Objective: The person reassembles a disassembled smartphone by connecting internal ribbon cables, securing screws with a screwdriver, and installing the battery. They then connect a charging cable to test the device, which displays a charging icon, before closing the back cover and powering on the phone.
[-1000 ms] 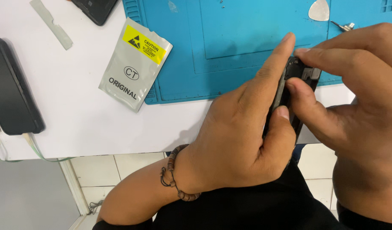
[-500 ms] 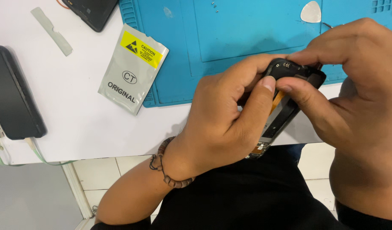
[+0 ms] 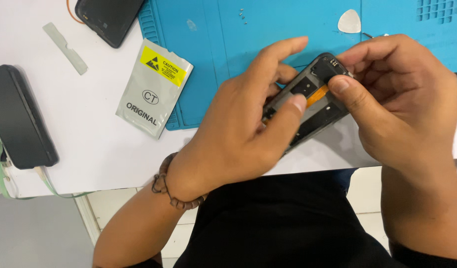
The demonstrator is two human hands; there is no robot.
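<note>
Both the left hand [image 3: 233, 134] and the right hand [image 3: 397, 104] gripped an opened black phone frame [image 3: 315, 101] (orange ribbon inside), fingers curled tight. It hung above the blue rubbery mat [image 3: 223, 49]; a silvery foil pouch [image 3: 154, 89] lay nearby.

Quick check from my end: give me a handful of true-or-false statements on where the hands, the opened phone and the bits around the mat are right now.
1. Both hands hold the opened phone frame. True: the left hand and the right hand grip it together.
2. The silver antistatic pouch lies wholly on the blue mat. False: it lies mostly on the white table, only its right edge overlapping the mat.
3. A white pick lies on the mat. True.
4. The left wrist is bare. False: it wears a beaded bracelet.
5. A dark phone lies at the table's left edge. True.
</note>
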